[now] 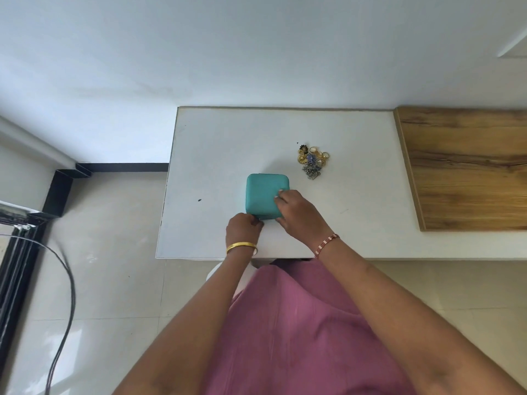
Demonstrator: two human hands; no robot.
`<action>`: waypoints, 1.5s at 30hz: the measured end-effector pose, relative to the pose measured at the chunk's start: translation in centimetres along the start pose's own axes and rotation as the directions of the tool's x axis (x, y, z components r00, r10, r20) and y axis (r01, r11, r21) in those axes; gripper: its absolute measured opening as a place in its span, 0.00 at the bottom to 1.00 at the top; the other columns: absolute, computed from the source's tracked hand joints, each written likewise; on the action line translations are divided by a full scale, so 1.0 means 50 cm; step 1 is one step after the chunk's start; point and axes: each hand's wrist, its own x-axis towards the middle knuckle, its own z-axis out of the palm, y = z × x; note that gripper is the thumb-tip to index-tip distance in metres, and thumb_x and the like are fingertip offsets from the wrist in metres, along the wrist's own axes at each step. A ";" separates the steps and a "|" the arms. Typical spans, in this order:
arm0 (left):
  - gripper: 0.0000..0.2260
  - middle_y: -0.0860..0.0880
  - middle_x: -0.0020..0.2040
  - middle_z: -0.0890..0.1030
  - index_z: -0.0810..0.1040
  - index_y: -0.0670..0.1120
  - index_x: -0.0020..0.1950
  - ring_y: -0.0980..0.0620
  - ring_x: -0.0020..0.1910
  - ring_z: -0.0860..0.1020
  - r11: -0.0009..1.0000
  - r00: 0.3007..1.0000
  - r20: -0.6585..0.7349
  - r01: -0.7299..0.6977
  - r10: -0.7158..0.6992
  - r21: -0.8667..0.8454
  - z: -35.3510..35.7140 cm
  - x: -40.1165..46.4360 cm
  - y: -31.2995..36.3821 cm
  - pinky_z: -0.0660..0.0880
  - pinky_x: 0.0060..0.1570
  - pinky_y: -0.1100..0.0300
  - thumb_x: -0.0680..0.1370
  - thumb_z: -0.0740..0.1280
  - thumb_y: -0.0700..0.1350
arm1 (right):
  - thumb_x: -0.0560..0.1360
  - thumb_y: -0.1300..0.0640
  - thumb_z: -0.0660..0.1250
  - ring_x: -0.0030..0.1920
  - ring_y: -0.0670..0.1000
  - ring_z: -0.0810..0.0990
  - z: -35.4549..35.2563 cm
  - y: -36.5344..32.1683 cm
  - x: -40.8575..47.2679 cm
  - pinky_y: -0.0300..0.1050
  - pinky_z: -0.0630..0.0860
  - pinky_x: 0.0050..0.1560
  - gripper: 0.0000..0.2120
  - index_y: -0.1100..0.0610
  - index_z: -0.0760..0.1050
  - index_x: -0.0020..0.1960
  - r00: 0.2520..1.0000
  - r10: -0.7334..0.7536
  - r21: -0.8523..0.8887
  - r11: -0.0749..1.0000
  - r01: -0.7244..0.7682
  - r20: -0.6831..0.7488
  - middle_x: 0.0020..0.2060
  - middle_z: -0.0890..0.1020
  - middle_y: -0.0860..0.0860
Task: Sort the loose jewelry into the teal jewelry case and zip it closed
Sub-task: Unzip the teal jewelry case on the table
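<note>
Closed square teal jewelry case on white bench; right hand fingers spread flat on lid, left hand fingers pinching near front-left corner; loose gold-and-silver jewelry heap nearby, apart.

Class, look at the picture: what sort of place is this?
Probably a room in a home: a plain white table against a bare wall, a tiled floor, and a wood-grain board beside the table.
</note>
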 end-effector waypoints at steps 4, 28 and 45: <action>0.10 0.41 0.49 0.80 0.83 0.43 0.49 0.41 0.50 0.77 0.986 0.996 -0.047 -0.075 0.082 0.150 -0.041 0.031 -0.040 0.71 0.48 0.56 0.75 0.67 0.47 | 0.77 0.64 0.59 0.65 0.56 0.68 -0.001 0.000 0.002 0.45 0.66 0.67 0.18 0.64 0.67 0.66 0.999 -0.029 -0.077 0.997 0.028 -0.015 0.65 0.71 0.59; 0.08 0.45 0.49 0.82 0.83 0.46 0.47 0.43 0.51 0.77 0.863 0.926 0.024 -0.359 0.376 0.356 -0.092 0.242 0.084 0.73 0.47 0.55 0.73 0.64 0.40 | 0.56 0.56 0.81 0.50 0.54 0.83 0.025 0.018 -0.014 0.44 0.78 0.52 0.25 0.62 0.81 0.50 0.960 -0.085 -0.100 0.993 0.060 -0.266 0.48 0.84 0.57; 0.23 0.37 0.64 0.73 0.69 0.34 0.66 0.43 0.63 0.73 0.805 0.987 0.141 0.026 0.072 -0.593 -0.047 0.085 -0.028 0.71 0.54 0.69 0.72 0.57 0.21 | 0.51 0.46 0.81 0.35 0.50 0.80 -0.007 0.002 0.017 0.40 0.78 0.33 0.31 0.59 0.81 0.49 0.965 -0.148 -0.247 0.965 0.093 -0.216 0.37 0.82 0.52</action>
